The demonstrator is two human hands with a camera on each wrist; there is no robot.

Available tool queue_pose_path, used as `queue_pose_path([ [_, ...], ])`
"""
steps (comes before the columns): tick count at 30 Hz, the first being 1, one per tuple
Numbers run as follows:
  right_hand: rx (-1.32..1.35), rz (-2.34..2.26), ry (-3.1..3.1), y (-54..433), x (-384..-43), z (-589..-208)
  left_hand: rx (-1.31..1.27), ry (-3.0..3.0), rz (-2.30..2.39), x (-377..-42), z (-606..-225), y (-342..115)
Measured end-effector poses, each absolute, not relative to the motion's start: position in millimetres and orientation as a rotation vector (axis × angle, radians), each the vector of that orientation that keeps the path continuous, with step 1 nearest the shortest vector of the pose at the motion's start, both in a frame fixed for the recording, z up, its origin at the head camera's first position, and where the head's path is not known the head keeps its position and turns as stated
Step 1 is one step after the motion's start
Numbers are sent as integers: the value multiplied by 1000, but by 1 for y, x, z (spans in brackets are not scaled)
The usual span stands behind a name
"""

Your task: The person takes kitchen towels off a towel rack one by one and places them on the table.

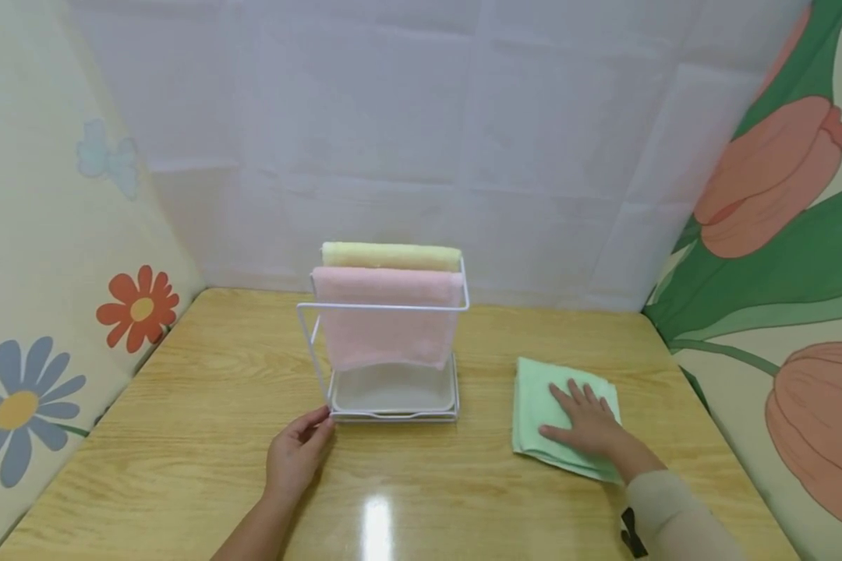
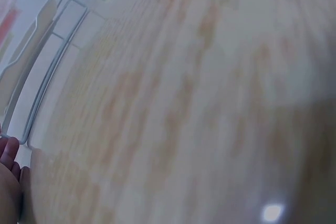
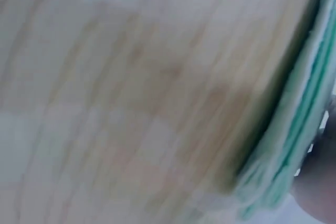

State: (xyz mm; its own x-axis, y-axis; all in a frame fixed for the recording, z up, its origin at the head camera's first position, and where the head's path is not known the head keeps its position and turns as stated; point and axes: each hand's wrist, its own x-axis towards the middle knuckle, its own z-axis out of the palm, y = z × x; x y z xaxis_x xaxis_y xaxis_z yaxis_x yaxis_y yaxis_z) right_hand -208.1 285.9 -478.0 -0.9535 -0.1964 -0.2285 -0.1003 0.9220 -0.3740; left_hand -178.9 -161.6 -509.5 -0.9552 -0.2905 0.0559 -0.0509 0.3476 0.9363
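A white wire rack (image 1: 383,308) stands on the table, with a pink towel (image 1: 389,327) over its nearer bar and a yellow towel (image 1: 393,254) over the bar behind. A white tray (image 1: 393,388) sits in its base. My left hand (image 1: 296,458) pinches the rack's front left bottom corner between thumb and fingers; the left wrist view shows the fingertips (image 2: 9,149) at that wire corner. To the right lies a folded light green towel (image 1: 533,405), and my right hand (image 1: 584,421) rests on top of it with fingers spread. The towel's layered edge (image 3: 294,135) shows in the right wrist view.
The wood-grain table (image 1: 217,436) meets a white cloth backdrop (image 1: 393,140) at the back. Flower-printed panels (image 1: 35,257) flank it on the left and right. Light glares off the table between my hands.
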Motion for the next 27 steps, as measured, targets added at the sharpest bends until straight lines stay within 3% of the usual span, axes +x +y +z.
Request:
queue_pose_path([
  [27, 82, -633, 2875, 184, -125, -477, 344, -2391, -1660, -182, -512, -160],
])
